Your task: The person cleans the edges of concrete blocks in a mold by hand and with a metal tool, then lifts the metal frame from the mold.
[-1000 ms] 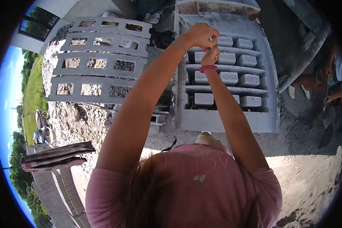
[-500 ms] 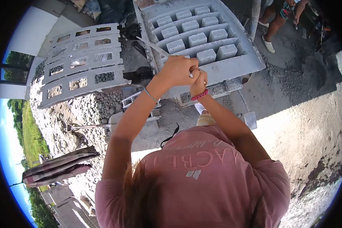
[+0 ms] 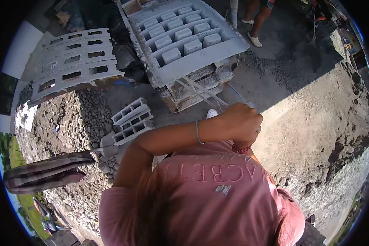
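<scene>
A metal lever (image 3: pixel 211 96) runs from the near end of the block-moulding machine (image 3: pixel 192 60) toward my body. My left hand (image 3: pixel 242 121), with a thin band at its wrist, is closed in a fist around the lever's end. Just beneath it is my right hand (image 3: pixel 243 143), mostly hidden, with a pink beaded bracelet below; it appears closed on the same lever. Rows of rectangular cores (image 3: pixel 192 47) stand in slots across the machine's grey mould top.
A plate with rectangular openings (image 3: pixel 80 65) is tilted at the machine's left. Hollow concrete blocks (image 3: pixel 131 119) lie on the ground beside a gravel heap (image 3: pixel 92 119). A striped cloth (image 3: pixel 49 172) hangs at lower left. Another person's legs (image 3: pixel 259 22) show at the top right.
Both hands have come down from the mould's near edge toward my body and to the right, pulling the lever along. My left hand now covers most of the right. The view has shifted.
</scene>
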Demonstrator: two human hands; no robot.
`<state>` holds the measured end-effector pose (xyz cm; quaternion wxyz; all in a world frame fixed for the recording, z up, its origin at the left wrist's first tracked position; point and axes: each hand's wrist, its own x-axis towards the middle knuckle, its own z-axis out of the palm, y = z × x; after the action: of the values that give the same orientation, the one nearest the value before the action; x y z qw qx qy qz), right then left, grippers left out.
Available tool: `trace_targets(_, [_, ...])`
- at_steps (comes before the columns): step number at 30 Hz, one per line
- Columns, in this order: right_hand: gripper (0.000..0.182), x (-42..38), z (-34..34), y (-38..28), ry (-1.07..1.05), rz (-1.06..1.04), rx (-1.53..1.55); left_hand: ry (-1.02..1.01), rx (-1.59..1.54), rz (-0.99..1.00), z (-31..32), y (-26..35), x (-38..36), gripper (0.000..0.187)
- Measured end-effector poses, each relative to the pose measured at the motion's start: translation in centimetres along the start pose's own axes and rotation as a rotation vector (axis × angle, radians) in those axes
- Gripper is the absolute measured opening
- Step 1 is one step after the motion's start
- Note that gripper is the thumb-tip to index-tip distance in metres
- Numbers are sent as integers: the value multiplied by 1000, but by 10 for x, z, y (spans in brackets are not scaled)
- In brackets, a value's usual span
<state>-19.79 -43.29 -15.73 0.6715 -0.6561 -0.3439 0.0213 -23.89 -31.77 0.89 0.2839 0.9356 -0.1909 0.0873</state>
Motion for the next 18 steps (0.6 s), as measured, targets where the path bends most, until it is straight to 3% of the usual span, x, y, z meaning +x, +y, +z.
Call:
trace_targets(3, [24,-14,-21,-10,131,13,-80,-25,-36,229,11,15,17,13])
trace_targets(6, [25,-13,-33,-9,253,23,-108,-187,32,418,20,22,35,12])
trace_targets(9, [25,-1,-42,-1,340,21,-133,66,29,467,24,21,54,12])
trace_targets(13, [26,32,-55,21,412,21,-147,182,66,403,29,-2,96,5])
trace_targets(16, [27,64,-63,46,434,35,-157,195,-17,460,32,-42,135,9])
trace_targets(18, [28,87,-66,66,427,50,-148,193,-44,471,73,-83,159,9])
